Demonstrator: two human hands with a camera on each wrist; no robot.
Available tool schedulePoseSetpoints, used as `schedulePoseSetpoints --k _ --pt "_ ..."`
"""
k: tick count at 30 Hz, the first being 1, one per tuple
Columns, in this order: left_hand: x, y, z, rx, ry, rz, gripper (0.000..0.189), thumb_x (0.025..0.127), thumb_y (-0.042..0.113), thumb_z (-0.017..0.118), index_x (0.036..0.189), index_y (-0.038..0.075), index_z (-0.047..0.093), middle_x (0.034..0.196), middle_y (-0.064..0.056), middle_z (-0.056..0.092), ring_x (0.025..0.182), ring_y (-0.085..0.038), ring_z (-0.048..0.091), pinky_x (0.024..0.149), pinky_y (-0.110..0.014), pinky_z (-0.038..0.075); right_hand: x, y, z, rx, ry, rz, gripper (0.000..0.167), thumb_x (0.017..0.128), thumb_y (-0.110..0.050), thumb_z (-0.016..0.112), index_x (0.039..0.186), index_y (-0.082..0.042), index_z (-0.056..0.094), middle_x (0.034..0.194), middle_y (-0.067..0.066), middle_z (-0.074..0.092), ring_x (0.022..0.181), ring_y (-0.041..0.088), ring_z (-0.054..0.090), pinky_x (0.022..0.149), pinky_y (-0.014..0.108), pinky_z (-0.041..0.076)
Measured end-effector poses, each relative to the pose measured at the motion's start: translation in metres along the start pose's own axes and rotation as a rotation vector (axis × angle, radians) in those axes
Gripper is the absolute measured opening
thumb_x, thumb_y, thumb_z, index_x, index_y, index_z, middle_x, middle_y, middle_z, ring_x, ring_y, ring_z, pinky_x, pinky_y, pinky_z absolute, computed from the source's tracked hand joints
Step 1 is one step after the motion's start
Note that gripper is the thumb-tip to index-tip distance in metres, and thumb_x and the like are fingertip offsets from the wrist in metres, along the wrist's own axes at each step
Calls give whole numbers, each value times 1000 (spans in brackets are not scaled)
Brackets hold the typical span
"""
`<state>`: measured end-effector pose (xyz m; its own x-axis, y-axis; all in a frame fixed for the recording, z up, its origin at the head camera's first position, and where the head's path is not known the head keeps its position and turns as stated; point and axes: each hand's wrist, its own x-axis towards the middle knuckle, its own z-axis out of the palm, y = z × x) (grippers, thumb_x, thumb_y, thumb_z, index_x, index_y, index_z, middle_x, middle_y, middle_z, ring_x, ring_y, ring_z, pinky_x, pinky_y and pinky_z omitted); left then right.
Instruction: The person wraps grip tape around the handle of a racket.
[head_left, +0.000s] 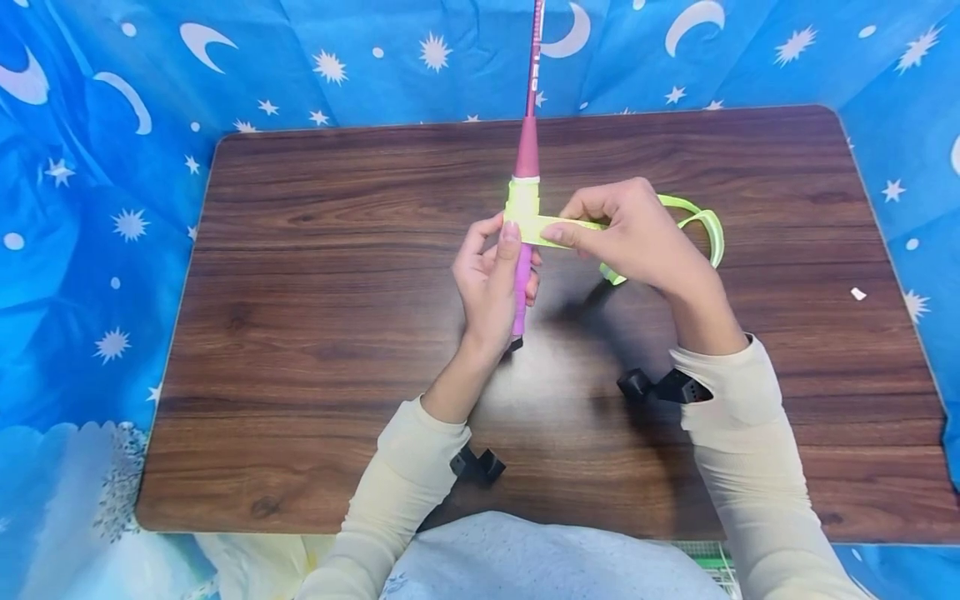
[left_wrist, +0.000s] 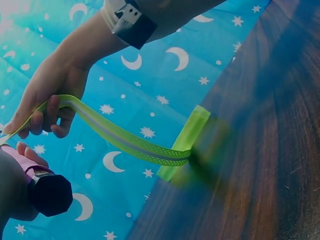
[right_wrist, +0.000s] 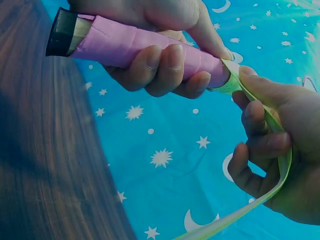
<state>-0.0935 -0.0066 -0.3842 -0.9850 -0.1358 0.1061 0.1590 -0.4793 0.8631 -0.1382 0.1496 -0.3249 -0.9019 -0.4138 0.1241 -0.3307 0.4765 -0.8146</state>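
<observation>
The left hand (head_left: 487,279) curls round the racket handle (right_wrist: 130,47), its thumb pressing on the yellow tape at the centre of the head view. The right hand (head_left: 637,237), just right of centre, pinches the tape (left_wrist: 120,140) between thumb and fingers and holds a short stretch out sideways. The step looks like wrapping the handle: steady tension, a slight slant and an even overlap should keep the turns flat, with the left thumb holding each edge down as the handle is turned. Yellow covers the handle's upper end, next to the red cone (head_left: 527,150); below, purple shows down to the black end cap (right_wrist: 60,32). The loose tape loops right of the right hand, over the table (head_left: 322,292); a twist there could crease the wrap.
</observation>
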Motion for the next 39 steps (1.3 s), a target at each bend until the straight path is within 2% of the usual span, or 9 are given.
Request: schedulePoseSetpoints --k 5,9,16,21,23,26,30,35,39 --pt "1 5 -1 -54 -13 -40 10 105 6 47 110 4 55 63 1 61 39 -5 48 34 -17 38 -4 2 -6 93 -72 -32 11 96 -8 69 91 -1 76 63 -7 52 57 9 42 49 24 35" --pt "0 8 -2 -108 -73 -90 13 106 9 44 106 15 56 64 2 61 39 -4 48 34 -18 38 -7 4 -9 144 -95 -52 11 97 -4 65 97 1 75 66 -8 54 57 9 42 49 24 37" --pt "-1 11 -3 -203 -205 -193 22 110 17 34 103 19 55 66 3 61 40 -5 46 35 -20 37 -6 13 -1 265 -26 -95 9 93 8 64 91 6 73 65 -10 59 50 8 45 44 23 38" --pt "-2 13 -6 -232 -267 -258 26 112 22 29 102 19 53 69 2 61 41 -6 45 36 -20 35 0 24 9 390 12 -106 23 89 13 65 83 -6 75 62 -7 61 49 8 49 44 20 40" --pt "-2 14 -7 -240 -279 -277 28 112 24 28 101 19 53 69 2 61 42 -6 45 36 -20 35 3 28 13 443 14 -120 23 90 7 68 83 -13 75 63 -6 62 49 9 50 45 20 42" --pt "-2 15 -8 -249 -306 -309 30 112 28 26 102 18 52 69 3 61 41 -6 46 36 -21 35 6 32 17 515 15 -155 7 91 -16 78 86 -18 73 69 -8 65 48 10 51 45 20 44" --pt "-2 16 -10 -270 -361 -360 35 112 35 23 103 17 52 68 5 62 40 -6 47 36 -22 36 8 35 20 630 -8 -172 28 80 -38 84 99 -21 71 87 -10 70 51 6 55 44 19 43" --pt "-3 17 -13 -332 -431 -441 40 111 42 22 107 18 54 67 5 64 40 -6 48 35 -22 35 7 33 18 681 -142 -205 41 87 -25 80 125 -19 67 113 -9 74 60 1 60 43 19 38" --pt "-3 15 -12 -322 -428 -464 39 111 41 21 109 21 54 66 5 65 39 -7 48 35 -22 36 6 31 16 644 -181 -250 36 93 -21 75 128 -20 67 113 -8 75 58 0 58 40 19 36"
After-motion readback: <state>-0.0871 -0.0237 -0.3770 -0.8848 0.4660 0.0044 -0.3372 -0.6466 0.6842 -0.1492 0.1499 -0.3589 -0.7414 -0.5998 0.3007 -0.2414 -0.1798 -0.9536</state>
